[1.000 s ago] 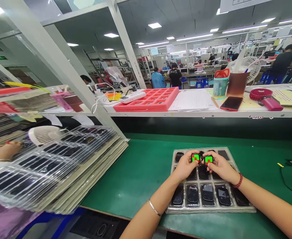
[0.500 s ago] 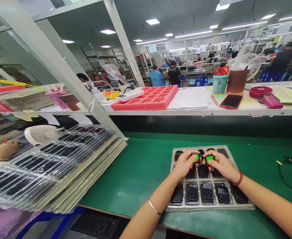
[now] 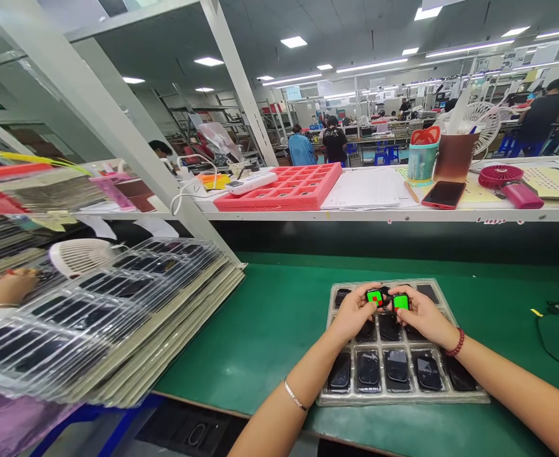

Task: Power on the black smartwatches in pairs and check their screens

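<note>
Head view: my left hand (image 3: 355, 312) pinched one lit smartwatch (image 3: 375, 298), right hand (image 3: 424, 316) another; dark units (image 3: 368, 367) lay untouched, blister tray (image 3: 393, 399) six o'clock.

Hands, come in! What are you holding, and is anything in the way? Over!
Left hand: holding left watch, screen green and red. Right hand: holding right watch, screen mostly green. Both above plastic tray; nothing seen blocking them.
</note>
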Demonstrator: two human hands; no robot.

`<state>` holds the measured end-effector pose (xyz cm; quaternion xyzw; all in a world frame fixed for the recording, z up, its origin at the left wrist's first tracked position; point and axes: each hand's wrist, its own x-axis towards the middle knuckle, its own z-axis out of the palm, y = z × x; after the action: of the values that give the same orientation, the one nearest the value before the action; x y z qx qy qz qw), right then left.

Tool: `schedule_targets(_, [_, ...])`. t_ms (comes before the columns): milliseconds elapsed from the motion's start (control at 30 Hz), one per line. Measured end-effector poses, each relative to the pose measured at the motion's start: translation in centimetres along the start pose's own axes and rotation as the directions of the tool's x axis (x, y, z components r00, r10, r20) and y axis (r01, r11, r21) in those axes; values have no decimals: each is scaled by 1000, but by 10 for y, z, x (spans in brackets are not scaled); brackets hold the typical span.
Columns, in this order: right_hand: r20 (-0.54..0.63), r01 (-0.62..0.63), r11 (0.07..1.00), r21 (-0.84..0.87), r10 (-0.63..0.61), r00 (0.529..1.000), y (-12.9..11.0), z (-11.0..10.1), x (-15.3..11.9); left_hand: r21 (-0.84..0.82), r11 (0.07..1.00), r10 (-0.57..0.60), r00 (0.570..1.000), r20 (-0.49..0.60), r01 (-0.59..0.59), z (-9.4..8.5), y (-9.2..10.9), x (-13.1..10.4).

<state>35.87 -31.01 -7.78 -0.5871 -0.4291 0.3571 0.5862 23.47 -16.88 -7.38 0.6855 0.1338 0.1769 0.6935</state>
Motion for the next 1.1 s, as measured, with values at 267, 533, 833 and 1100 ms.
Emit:
schedule_targets(267, [23, 19, 1000, -23, -19, 1000, -4, 1, -2, -44, 998, 46, 999, 14, -46, 2, -1, -1])
schedule_targets(533, [27, 25, 1000, -12, -24, 999, -8, 4, -1, 22, 999, 36, 999, -12, -35, 3, 8, -4])
schedule_targets(833, [5, -1, 1000, -5, 1, 1000, -4, 4, -1, 115, 988, 105, 995, -2, -104, 1, -6, -1])
schedule_targets(1100, [10, 18, 1000, -10, -18, 1000, -4, 3, -1, 121, 989, 80, 997, -3, -79, 1, -4, -2])
